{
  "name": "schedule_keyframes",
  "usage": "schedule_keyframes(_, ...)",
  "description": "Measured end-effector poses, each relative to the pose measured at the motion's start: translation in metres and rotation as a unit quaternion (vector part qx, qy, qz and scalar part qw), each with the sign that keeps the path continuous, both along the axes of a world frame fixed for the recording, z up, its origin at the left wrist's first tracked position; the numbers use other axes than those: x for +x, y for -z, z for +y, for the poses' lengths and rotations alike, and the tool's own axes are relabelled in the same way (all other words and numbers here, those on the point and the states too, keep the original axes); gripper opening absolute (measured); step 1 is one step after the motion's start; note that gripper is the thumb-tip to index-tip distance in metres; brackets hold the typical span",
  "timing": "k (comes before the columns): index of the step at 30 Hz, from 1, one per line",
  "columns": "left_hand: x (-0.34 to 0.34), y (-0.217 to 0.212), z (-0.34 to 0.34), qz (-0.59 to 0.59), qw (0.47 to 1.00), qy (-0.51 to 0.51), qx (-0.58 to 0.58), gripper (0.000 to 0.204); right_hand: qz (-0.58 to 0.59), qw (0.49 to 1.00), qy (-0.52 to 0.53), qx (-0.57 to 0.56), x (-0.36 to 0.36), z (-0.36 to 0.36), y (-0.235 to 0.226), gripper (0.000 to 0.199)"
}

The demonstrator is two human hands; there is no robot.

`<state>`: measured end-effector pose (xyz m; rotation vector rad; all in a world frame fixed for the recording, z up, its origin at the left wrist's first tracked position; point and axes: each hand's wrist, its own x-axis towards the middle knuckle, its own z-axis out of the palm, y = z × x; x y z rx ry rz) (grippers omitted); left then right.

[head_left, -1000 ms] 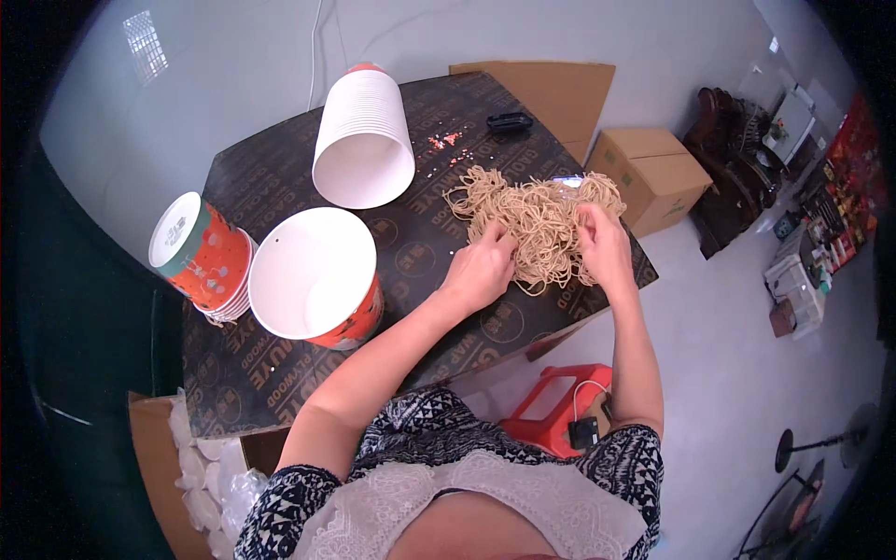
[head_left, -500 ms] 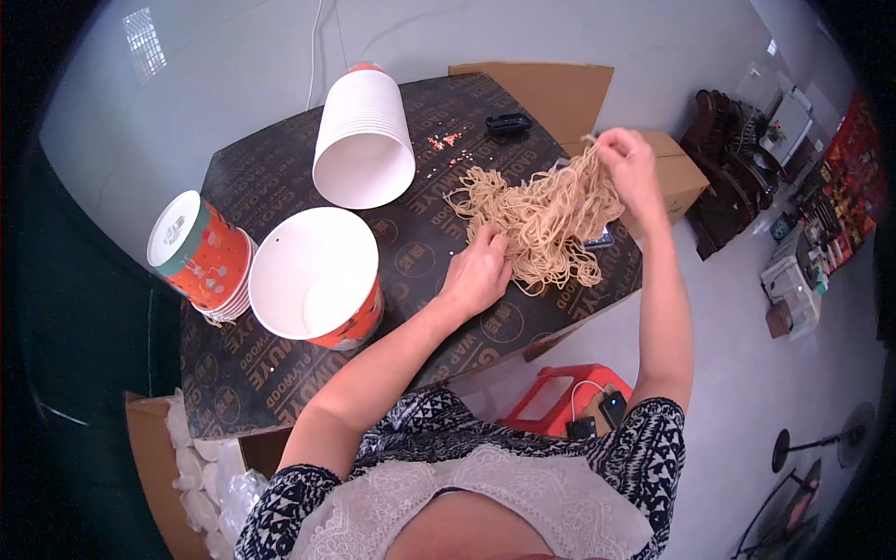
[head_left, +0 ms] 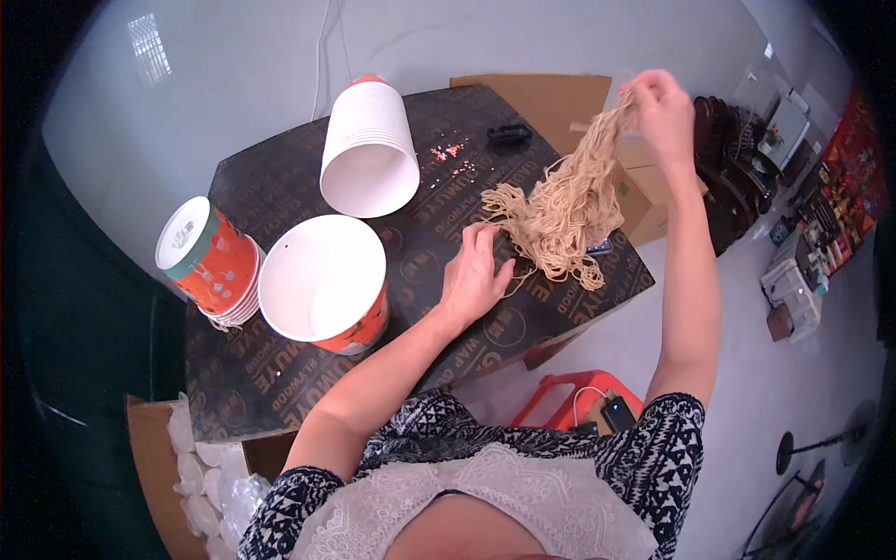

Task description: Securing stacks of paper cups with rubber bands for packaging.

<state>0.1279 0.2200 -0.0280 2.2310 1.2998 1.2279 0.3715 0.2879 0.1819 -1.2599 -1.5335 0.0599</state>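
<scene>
My right hand [head_left: 661, 105] pinches the string bundle [head_left: 567, 210] top, lifted high; strands hang down-left from it onto the table [head_left: 280, 187]. Left hand [head_left: 474, 275], fingers loosely spread, rests beside the tail.

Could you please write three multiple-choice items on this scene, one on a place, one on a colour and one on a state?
1. Where does the left hand rest?
A. on the dark table beside the string bundle
B. inside the open cup
C. on the cardboard box

2. What colour is the inside of the open cup?
A. black
B. white
C. green

3. What is the right hand doing?
A. lying flat on the table
B. holding a cup
C. lifting strands of the tan string bundle

Key: 1 A, palm on the table; 2 B, plain white interior; 3 C, strands hang from its raised grip.
</scene>
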Motion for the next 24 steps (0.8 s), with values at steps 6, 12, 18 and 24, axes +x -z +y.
schedule_keyframes(6, 0.0, 0.004, 0.003, 0.012, 1.0, -0.008, -0.008, 0.049, 0.007, 0.998, 0.052, -0.047, 0.013, 0.009, -0.025, 0.012)
schedule_keyframes(12, -0.001, 0.002, -0.001, 0.004, 1.0, -0.004, -0.018, 0.047, 0.051, 0.998, -0.027, 0.01, 0.003, 0.015, -0.041, 0.015)
schedule_keyframes(18, 0.004, 0.002, 0.002, -0.003, 1.0, 0.009, -0.006, 0.044, -0.085, 0.989, 0.013, 0.118, 0.04, 0.047, -0.062, 0.015)
schedule_keyframes(24, 0.0, -0.016, 0.016, -0.121, 0.991, 0.009, 0.053, 0.036, -0.197, 0.971, -0.089, 0.1, 0.008, 0.021, -0.032, 0.009)
